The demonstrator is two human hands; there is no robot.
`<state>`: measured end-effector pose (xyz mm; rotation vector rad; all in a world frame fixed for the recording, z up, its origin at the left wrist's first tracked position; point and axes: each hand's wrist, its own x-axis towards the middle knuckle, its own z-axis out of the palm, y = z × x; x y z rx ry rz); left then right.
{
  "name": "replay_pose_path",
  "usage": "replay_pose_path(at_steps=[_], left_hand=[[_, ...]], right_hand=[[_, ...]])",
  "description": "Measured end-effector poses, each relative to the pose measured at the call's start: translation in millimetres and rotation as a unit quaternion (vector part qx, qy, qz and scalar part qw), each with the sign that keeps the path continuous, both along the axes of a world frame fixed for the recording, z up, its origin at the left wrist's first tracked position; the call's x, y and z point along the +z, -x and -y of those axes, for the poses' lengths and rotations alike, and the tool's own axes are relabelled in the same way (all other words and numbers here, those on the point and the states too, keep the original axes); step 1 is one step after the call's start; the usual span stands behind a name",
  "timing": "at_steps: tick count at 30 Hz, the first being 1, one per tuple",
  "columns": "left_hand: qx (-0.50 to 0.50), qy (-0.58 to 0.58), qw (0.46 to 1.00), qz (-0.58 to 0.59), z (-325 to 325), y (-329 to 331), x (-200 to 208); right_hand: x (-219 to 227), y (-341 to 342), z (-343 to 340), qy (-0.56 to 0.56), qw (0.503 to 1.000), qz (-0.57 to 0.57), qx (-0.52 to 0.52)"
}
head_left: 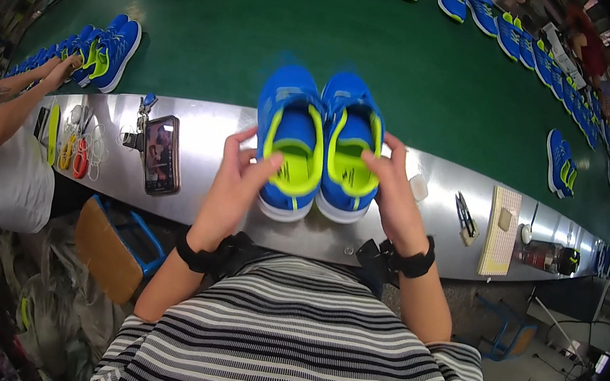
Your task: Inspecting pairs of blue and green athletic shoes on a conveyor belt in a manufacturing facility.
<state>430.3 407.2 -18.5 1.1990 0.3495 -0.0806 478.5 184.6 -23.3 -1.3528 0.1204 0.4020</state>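
Note:
A pair of blue sneakers with lime-green linings and white soles is held up side by side, heels toward me, over the metal edge of the bench. My left hand [237, 182] grips the left sneaker [293, 86], its thumb hooked over the collar and the fingers along the outer side. On the right sneaker [348, 93], my right hand [394, 194] has the same kind of hold, thumb inside the collar. The two shoes touch or nearly touch each other. Black bands circle both my wrists.
A green surface [210, 34] lies beyond the metal edge [210, 122]. Rows of blue sneakers [483, 14] line its far side. At left a co-worker's hand [69, 66] touches sneakers. Phone [162, 154], red scissors [80, 159], tweezers [464, 212] and a yellowish pad [501, 234] lie along the edge.

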Motion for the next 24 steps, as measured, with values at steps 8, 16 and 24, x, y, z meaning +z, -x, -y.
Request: replay_pose_path(at_steps=[8, 16, 24], left_hand=[[-0.271, -0.616, 0.594, 0.441, -15.4, -25.4, -4.5], [-0.387, -0.684, 0.36, 0.503, -12.5, -104.5, -3.2], [-0.023, -0.709, 0.649, 0.275, -140.1, -261.0, 22.4]], right_hand=[[-61.7, 2.2, 26.4, 0.262, 0.946, 0.152, 0.114], [-52.0, -25.7, 13.4, 0.173, 0.969, 0.161, 0.071], [-61.3, -18.2, 9.7, 0.504, 0.767, 0.349, 0.19]])
